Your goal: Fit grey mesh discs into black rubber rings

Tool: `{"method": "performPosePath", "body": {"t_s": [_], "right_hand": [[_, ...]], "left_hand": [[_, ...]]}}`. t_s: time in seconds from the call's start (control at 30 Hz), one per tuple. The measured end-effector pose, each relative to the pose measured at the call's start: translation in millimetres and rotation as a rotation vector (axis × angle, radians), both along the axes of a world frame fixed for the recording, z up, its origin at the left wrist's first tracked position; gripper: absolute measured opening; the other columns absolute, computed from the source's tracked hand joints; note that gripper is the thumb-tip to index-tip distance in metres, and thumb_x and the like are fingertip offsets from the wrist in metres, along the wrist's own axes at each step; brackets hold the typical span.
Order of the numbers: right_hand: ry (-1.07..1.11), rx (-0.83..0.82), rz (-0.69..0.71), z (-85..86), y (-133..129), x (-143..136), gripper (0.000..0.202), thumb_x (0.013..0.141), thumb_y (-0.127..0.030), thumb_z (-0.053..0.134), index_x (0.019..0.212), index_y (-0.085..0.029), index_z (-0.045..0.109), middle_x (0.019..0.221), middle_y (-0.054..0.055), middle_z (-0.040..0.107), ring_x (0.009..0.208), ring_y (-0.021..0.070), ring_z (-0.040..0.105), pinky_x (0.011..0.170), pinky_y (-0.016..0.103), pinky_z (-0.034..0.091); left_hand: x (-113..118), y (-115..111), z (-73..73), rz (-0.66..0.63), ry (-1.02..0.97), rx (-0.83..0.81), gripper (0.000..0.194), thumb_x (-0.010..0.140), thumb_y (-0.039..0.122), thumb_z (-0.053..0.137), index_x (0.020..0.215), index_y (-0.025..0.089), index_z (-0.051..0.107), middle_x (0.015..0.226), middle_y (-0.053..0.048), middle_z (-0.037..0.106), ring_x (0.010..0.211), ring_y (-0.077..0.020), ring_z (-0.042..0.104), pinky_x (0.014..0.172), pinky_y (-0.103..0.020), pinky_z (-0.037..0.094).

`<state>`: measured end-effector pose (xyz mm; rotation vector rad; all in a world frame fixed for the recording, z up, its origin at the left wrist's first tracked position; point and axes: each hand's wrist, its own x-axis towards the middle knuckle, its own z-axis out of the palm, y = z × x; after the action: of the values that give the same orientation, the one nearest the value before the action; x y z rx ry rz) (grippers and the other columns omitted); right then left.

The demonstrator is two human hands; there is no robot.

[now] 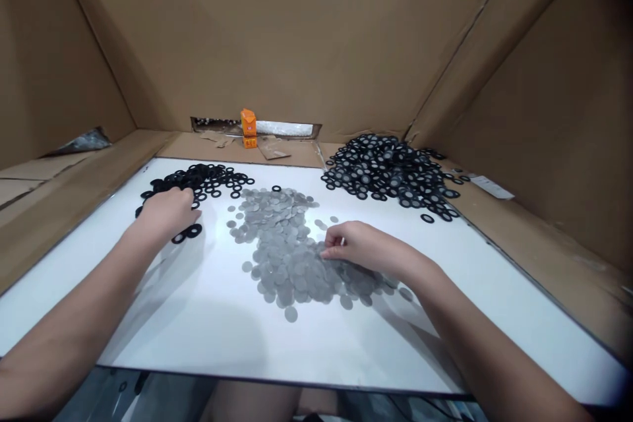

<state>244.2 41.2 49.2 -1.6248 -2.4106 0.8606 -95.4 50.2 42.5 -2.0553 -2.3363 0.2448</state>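
Observation:
My left hand is at the near edge of a pile of black rings, its fingers curled together. Whatever they hold is hidden behind the hand. Two black rings lie just below its fingertips on the white board. Over a wide spread of thin grey translucent discs, my right hand has thumb and fingers closed in a pinch, the tips touching the discs. Anything between those fingertips is too small to make out. A single black ring lies at the far edge of the discs.
A big heap of black rings with grey centres stands at the back right. Cardboard walls enclose the white board at the back and sides. A small orange box stands by a slot in the back wall. A white label lies right.

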Motion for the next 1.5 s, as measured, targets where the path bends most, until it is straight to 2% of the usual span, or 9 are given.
{"method": "performPosePath", "body": {"t_s": [0.27, 0.43, 0.6, 0.87, 0.97, 1.07, 1.2, 1.33, 1.5], "right_hand": [[0.155, 0.138, -0.017, 2.7, -2, -2, 0.021, 0.080, -0.036, 0.063, 0.076, -0.022, 0.077, 0.074, 0.004, 0.073, 0.066, 0.0203, 0.062, 0.060, 0.028, 0.042], [0.198, 0.224, 0.002, 1.6, -6, -10, 0.020, 0.083, -0.031, 0.059, 0.082, -0.022, 0.077, 0.087, 0.004, 0.075, 0.077, 0.0208, 0.066, 0.068, 0.028, 0.045], [0.177, 0.317, 0.046, 3.0, -9, -18, 0.025, 0.089, -0.031, 0.052, 0.081, -0.020, 0.073, 0.084, 0.004, 0.073, 0.076, 0.0191, 0.063, 0.068, 0.028, 0.042], [0.004, 0.352, 0.144, -0.9, -17, -26, 0.028, 0.086, -0.027, 0.049, 0.060, -0.019, 0.054, 0.062, 0.000, 0.059, 0.058, 0.0133, 0.048, 0.055, 0.028, 0.027], [-0.028, 0.384, 0.238, -3.0, -18, -27, 0.029, 0.084, -0.022, 0.047, 0.056, -0.018, 0.043, 0.056, -0.002, 0.050, 0.055, 0.0112, 0.042, 0.055, 0.027, 0.025], [-0.028, 0.371, 0.296, -3.6, -16, -27, 0.031, 0.085, -0.021, 0.045, 0.055, -0.018, 0.039, 0.054, -0.003, 0.045, 0.052, 0.0098, 0.038, 0.055, 0.027, 0.024], [0.059, 0.384, 0.343, -2.8, -14, -26, 0.030, 0.089, -0.022, 0.045, 0.060, -0.018, 0.050, 0.062, -0.002, 0.053, 0.057, 0.0104, 0.045, 0.058, 0.026, 0.030], [0.253, 0.330, 0.332, -3.2, -15, -27, 0.022, 0.090, -0.026, 0.049, 0.078, -0.018, 0.066, 0.081, 0.002, 0.065, 0.073, 0.0136, 0.056, 0.068, 0.025, 0.037], [0.446, 0.165, 0.180, -9.0, -17, -35, 0.027, 0.089, -0.039, 0.056, 0.075, -0.018, 0.067, 0.071, 0.001, 0.064, 0.066, 0.0136, 0.055, 0.061, 0.025, 0.039]], "left_hand": [[-33, 13, -9.8, -0.100, -0.112, -0.070, 0.034, 0.084, 0.044, 0.046, 0.104, 0.018, 0.055, 0.104, -0.014, 0.059, 0.083, -0.0268, 0.062, 0.067, -0.031, 0.045], [-20, 17, -17.4, -0.152, -0.022, -0.034, 0.028, 0.090, 0.031, 0.035, 0.103, 0.015, 0.056, 0.101, -0.016, 0.060, 0.081, -0.0281, 0.063, 0.063, -0.033, 0.044], [-11, 16, -18.7, -0.124, 0.043, 0.027, 0.028, 0.083, 0.014, 0.037, 0.100, 0.016, 0.060, 0.103, -0.016, 0.063, 0.087, -0.0330, 0.063, 0.062, -0.035, 0.044], [11, 7, -5.3, -0.119, -0.061, 0.156, 0.026, 0.085, 0.021, 0.038, 0.083, 0.016, 0.063, 0.095, -0.016, 0.068, 0.081, -0.0299, 0.063, 0.061, -0.032, 0.041], [26, 1, -2.8, -0.182, -0.191, 0.166, 0.029, 0.088, 0.028, 0.036, 0.073, 0.018, 0.058, 0.082, -0.011, 0.067, 0.071, -0.0244, 0.060, 0.056, -0.029, 0.036], [40, -3, -7.0, -0.346, -0.443, 0.112, 0.032, 0.090, 0.033, 0.034, 0.071, 0.018, 0.054, 0.071, -0.005, 0.062, 0.066, -0.0190, 0.055, 0.058, -0.028, 0.035], [57, -11, -14.8, -0.509, -0.820, -0.002, 0.032, 0.091, 0.042, 0.040, 0.078, 0.018, 0.058, 0.073, -0.001, 0.058, 0.069, -0.0158, 0.053, 0.062, -0.025, 0.037], [70, -20, -16.4, -0.527, -1.105, -0.089, 0.033, 0.087, 0.043, 0.051, 0.070, 0.016, 0.057, 0.069, 0.001, 0.057, 0.068, -0.0132, 0.052, 0.064, -0.024, 0.037], [78, -27, -19.4, -0.495, -1.289, -0.120, 0.030, 0.085, 0.038, 0.056, 0.065, 0.015, 0.055, 0.063, 0.002, 0.053, 0.061, -0.0100, 0.047, 0.059, -0.022, 0.034]]}}
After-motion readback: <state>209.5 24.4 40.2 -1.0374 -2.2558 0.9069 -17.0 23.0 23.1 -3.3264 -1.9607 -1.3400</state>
